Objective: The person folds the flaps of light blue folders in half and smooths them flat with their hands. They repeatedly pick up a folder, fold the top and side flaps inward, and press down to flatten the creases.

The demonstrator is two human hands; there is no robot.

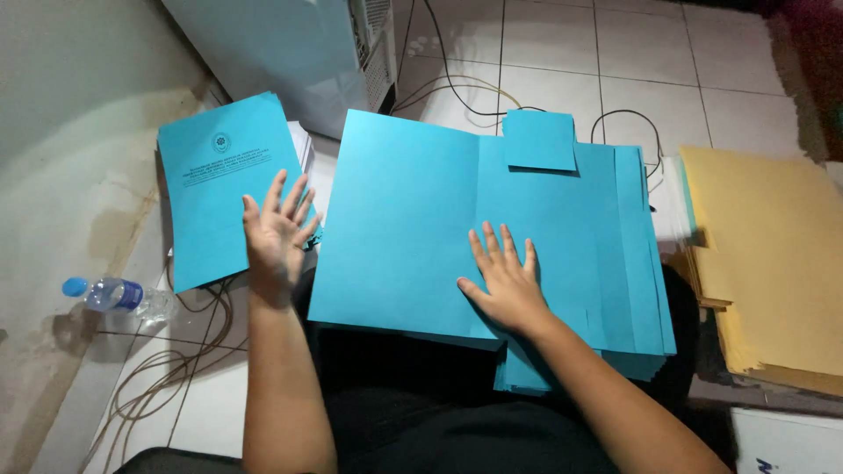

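Observation:
A thick stack of large blue sheets (404, 228) lies across my lap, its top sheet folded open with a crease down the middle. My right hand (505, 281) rests flat on it, fingers spread, just right of the crease. A small blue square piece (539, 140) sits at the stack's far edge. My left hand (277, 233) hovers open, fingers apart, over the near right corner of a blue printed cover (219, 184) that tops a pile of white sheets to the left. Neither hand holds anything.
A stack of yellow sheets (773, 254) lies at the right. A plastic water bottle (114, 294) with a blue cap lies at the left by tangled cables (176, 369). A white appliance (299, 53) stands behind on the tiled floor, more cables (457, 96) beside it.

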